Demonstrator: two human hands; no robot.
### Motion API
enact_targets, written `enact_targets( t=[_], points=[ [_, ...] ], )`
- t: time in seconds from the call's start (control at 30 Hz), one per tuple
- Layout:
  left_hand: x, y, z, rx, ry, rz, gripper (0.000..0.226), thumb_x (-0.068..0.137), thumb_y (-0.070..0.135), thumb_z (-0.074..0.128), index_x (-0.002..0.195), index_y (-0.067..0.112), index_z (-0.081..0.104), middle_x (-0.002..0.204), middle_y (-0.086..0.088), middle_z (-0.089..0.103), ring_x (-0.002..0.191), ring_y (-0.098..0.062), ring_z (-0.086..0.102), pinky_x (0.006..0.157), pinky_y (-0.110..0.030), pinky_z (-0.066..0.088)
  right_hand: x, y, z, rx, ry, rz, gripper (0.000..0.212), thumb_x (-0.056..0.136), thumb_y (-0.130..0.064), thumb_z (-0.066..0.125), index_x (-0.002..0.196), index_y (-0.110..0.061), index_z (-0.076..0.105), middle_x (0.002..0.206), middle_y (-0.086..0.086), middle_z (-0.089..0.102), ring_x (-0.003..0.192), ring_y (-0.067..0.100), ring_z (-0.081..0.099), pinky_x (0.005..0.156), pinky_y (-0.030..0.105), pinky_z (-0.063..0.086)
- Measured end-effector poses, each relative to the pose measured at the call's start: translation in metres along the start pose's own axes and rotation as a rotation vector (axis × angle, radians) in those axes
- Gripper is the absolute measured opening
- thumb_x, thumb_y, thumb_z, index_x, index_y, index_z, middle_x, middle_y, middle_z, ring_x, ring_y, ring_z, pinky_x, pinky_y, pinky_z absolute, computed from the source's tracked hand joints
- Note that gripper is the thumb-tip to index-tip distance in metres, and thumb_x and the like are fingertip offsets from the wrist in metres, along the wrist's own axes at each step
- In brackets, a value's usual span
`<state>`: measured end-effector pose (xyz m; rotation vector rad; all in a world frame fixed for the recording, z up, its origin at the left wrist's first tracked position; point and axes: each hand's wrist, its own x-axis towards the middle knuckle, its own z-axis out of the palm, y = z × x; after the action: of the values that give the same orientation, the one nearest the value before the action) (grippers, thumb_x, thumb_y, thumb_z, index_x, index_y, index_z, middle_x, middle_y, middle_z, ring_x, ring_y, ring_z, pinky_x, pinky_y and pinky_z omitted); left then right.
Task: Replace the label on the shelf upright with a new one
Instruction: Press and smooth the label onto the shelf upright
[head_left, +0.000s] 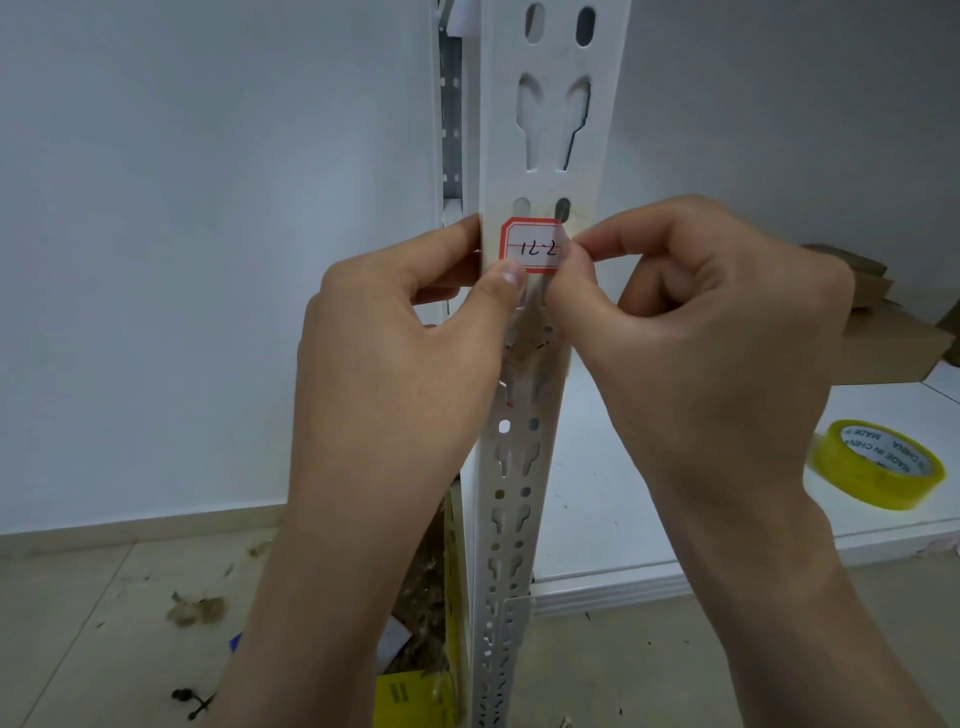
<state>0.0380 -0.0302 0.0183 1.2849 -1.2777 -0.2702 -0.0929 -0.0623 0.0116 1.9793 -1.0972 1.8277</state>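
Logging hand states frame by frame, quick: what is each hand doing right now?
Left hand: closed around the shelf upright, thumb pressing the label.
Right hand: closed, fingertips pinching the label's right edge.

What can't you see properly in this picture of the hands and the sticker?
Head view:
- Label: its right edge is hidden by the right hand's fingertips; its lower left corner by the left hand's thumb.
- Whether the label is stuck to the upright or lifting: cannot tell.
- Upright's slots behind both hands: covered.
- Cardboard box: cut off by the right edge.
- Tape roll: print too small.
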Motion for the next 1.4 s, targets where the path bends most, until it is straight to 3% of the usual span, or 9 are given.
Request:
enact_targets(
  t=[0.3,0.4,0.6,0.73,1.03,1.2,1.3,1.4],
  points=[
    [0.0,0.0,0.001,0.026,-0.001,0.002,0.037,0.091,0.04,0.064,0.128,0.038,0.067,0.113,0.026,0.07,0.103,0.009,0.064,0.097,-0.019,0.05,0.0,-0.001,0.001,0.022,-0.006,0.0,0.02,0.093,-0.037,0.071,0.088,-0.018,0.075,0.055,-0.016,0.046,0.043,-0.003,0.042,0.055,0.008,0.036],
    [0.0,0.0,0.0,0.02,-0.007,0.005,0.037,0.091,0.04,0.065,0.128,0.037,0.067,0.115,0.024,0.071,0.105,0.007,0.065,0.099,-0.024,0.051,-0.001,-0.001,-0.001,0.019,-0.009,-0.028,0.021,0.094,-0.035,0.07,0.087,-0.016,0.075,0.057,-0.016,0.046,0.045,-0.002,0.044,0.056,0.006,0.037],
    [0.0,-0.001,-0.001,0.006,-0.012,0.024,0.034,0.092,0.039,0.065,0.126,0.038,0.068,0.112,0.025,0.072,0.103,0.009,0.065,0.099,-0.024,0.052,-0.004,0.005,-0.008,-0.006,0.01,-0.119,0.021,0.095,-0.027,0.074,0.081,-0.012,0.076,0.055,-0.009,0.052,0.044,0.01,0.048,0.052,0.025,0.045],
    [0.0,-0.001,-0.001,0.003,-0.011,0.019,0.033,0.093,0.038,0.065,0.126,0.036,0.069,0.112,0.025,0.072,0.105,0.008,0.065,0.1,-0.028,0.052,-0.004,0.01,-0.014,-0.022,0.053,-0.146,0.021,0.094,-0.021,0.073,0.076,-0.011,0.074,0.05,-0.002,0.054,0.042,0.016,0.047,0.052,0.027,0.042],
    [0.0,-0.001,-0.001,-0.005,-0.01,0.018,0.032,0.092,0.038,0.065,0.124,0.037,0.07,0.106,0.028,0.071,0.102,0.01,0.064,0.096,-0.02,0.05,-0.003,0.014,-0.013,-0.01,-0.037,-0.081,0.019,0.097,-0.035,0.072,0.094,-0.018,0.081,0.052,-0.005,0.056,0.042,0.015,0.046,0.048,0.034,0.046],
    [0.001,-0.002,-0.001,-0.007,-0.017,0.023,0.033,0.092,0.039,0.065,0.125,0.036,0.069,0.108,0.027,0.072,0.101,0.011,0.065,0.095,-0.018,0.05,-0.003,0.01,-0.01,-0.003,-0.075,-0.032,0.022,0.097,-0.041,0.069,0.098,-0.022,0.08,0.054,-0.021,0.042,0.043,0.005,0.04,0.05,0.026,0.038],
    [0.001,-0.003,-0.001,-0.007,-0.018,0.022,0.032,0.092,0.038,0.065,0.124,0.037,0.07,0.106,0.028,0.072,0.101,0.014,0.064,0.094,-0.016,0.05,-0.002,0.009,-0.01,-0.013,-0.029,-0.034,0.02,0.096,-0.04,0.073,0.092,-0.022,0.08,0.051,-0.011,0.051,0.043,0.01,0.045,0.05,0.031,0.044],
    [0.0,-0.002,-0.001,-0.001,-0.017,0.017,0.031,0.093,0.039,0.065,0.123,0.038,0.07,0.105,0.029,0.072,0.103,0.013,0.064,0.097,-0.019,0.05,-0.002,0.006,-0.009,-0.007,-0.035,-0.028,0.02,0.096,-0.038,0.073,0.092,-0.02,0.08,0.053,-0.01,0.051,0.043,0.008,0.045,0.051,0.025,0.043]
  ],
)
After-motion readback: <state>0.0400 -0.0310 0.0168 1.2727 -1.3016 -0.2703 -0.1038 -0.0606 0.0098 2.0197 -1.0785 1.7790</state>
